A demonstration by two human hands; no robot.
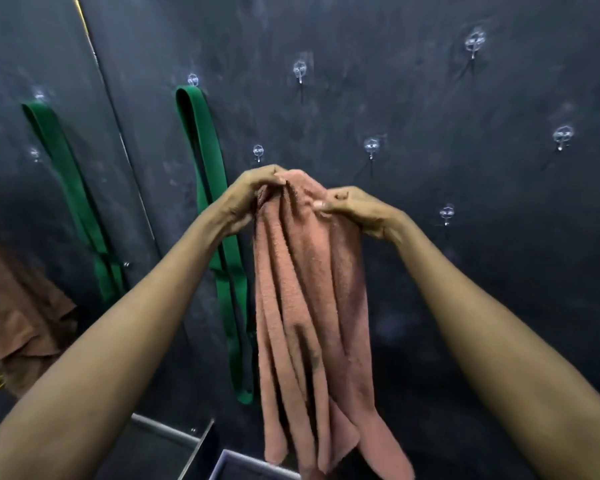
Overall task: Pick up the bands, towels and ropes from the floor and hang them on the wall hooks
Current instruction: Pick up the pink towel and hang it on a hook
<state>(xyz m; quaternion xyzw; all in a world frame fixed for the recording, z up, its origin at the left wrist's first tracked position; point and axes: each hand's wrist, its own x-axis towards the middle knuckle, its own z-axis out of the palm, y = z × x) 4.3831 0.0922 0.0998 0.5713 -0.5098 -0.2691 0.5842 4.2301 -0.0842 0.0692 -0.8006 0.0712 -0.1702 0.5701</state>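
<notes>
A pink towel (312,289) hangs in long folds in front of the dark wall. My left hand (253,192) grips its bunched top edge from the left. My right hand (354,209) pinches the same top edge from the right. Both hands hold the towel just below a clear wall hook (258,152). A green band (219,237) hangs from another clear hook (193,80) to the left of the towel. Whether the towel touches any hook is hidden by my hands.
Several bare clear hooks dot the wall, such as one (371,147) right of my hands and one (447,213) lower right. A mirror (42,202) at left reflects the band and towel. A grey box rim (229,459) sits below.
</notes>
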